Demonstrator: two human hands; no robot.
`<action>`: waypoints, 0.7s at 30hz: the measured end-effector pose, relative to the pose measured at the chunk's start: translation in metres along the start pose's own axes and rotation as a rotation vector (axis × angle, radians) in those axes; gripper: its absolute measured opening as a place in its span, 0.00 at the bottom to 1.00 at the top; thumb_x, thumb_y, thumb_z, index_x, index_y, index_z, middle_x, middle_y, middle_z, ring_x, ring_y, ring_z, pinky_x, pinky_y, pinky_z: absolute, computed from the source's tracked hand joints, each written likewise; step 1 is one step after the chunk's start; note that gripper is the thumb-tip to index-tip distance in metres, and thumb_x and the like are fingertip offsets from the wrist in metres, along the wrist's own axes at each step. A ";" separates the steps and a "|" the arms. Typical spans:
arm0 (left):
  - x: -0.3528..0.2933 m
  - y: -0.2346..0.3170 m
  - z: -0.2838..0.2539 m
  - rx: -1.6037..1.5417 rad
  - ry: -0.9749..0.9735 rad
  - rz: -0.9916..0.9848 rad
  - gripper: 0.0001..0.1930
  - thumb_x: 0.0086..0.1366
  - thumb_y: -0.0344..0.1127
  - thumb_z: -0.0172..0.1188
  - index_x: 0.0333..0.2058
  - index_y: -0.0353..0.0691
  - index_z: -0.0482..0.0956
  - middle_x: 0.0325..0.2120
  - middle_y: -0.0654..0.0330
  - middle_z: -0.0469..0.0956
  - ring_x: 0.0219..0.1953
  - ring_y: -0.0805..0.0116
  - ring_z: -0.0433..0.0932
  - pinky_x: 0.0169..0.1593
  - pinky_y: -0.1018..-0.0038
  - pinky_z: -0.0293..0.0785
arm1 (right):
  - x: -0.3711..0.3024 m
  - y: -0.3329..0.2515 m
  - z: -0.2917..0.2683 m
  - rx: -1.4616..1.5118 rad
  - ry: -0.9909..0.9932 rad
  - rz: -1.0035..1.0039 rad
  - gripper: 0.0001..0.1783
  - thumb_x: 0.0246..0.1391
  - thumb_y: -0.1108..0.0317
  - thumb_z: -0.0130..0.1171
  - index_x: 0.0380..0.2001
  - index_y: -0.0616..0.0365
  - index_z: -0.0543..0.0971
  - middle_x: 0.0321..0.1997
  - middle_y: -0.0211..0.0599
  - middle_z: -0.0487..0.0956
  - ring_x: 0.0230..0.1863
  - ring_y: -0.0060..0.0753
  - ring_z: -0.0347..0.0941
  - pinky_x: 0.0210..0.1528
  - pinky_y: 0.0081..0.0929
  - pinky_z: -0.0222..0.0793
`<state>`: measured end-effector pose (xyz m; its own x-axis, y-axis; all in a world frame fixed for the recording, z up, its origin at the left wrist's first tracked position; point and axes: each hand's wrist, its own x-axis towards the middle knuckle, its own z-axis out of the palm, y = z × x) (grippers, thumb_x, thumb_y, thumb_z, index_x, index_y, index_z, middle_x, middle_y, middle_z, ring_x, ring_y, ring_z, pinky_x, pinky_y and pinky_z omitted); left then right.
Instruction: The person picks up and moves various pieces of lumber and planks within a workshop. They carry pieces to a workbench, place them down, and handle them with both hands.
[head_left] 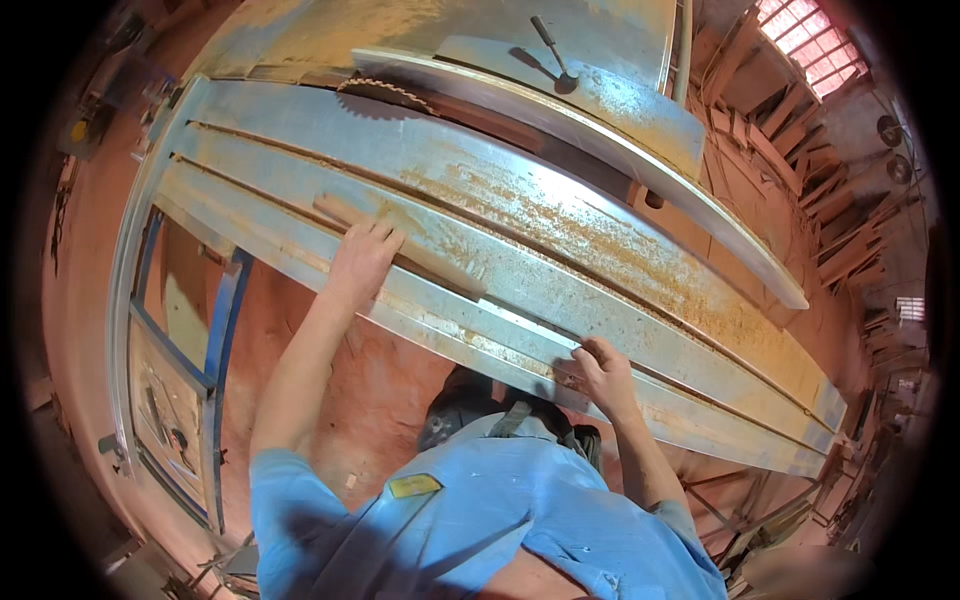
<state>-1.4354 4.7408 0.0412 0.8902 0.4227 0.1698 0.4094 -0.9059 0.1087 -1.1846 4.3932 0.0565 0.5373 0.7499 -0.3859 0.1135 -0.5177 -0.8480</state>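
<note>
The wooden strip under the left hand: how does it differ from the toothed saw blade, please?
The wooden strip is straight-edged; the saw blade is curved and toothed. The strip lies on the metal table with the left hand on it; no hand touches the blade. Shared: the right hand touches neither.

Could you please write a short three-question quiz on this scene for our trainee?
1. Multiple choice: What is the left hand touching?
A) a glove
B) a wooden strip
C) a coil of rope

2. True or false: The toothed saw blade is nearer to the right hand than to the left hand.

3. Short answer: On which side of the long metal fence, nearer to the person or farther away, does the dark-handled tool lie?

Key:
1. B
2. False; it is nearer to the left hand.
3. The farther side.
</note>
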 end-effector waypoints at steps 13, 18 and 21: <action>0.078 0.103 0.010 -0.195 -0.050 0.384 0.15 0.53 0.32 0.57 0.42 0.40 0.77 0.32 0.58 0.75 0.37 0.58 0.75 0.38 0.65 0.72 | 0.054 0.010 -0.094 0.135 0.231 -0.021 0.13 0.61 0.68 0.57 0.45 0.66 0.77 0.34 0.36 0.81 0.36 0.25 0.77 0.39 0.22 0.73; 0.130 0.216 0.052 -0.370 0.118 0.468 0.13 0.53 0.33 0.55 0.39 0.40 0.75 0.30 0.62 0.72 0.34 0.65 0.73 0.36 0.70 0.71 | 0.090 0.007 -0.164 0.308 0.353 -0.124 0.13 0.64 0.68 0.54 0.48 0.65 0.75 0.39 0.34 0.79 0.36 0.23 0.76 0.39 0.21 0.72; 0.127 0.240 0.060 -0.434 0.057 0.447 0.13 0.53 0.36 0.59 0.37 0.38 0.75 0.31 0.59 0.71 0.36 0.61 0.72 0.39 0.68 0.70 | 0.106 -0.008 -0.195 0.230 0.388 -0.154 0.14 0.65 0.68 0.53 0.49 0.65 0.75 0.39 0.34 0.80 0.37 0.22 0.76 0.40 0.20 0.71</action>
<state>-1.2125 4.5754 0.0299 0.9398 0.0174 0.3413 -0.1289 -0.9069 0.4011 -0.9657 4.3966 0.0936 0.8064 0.5786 -0.1220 0.0520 -0.2748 -0.9601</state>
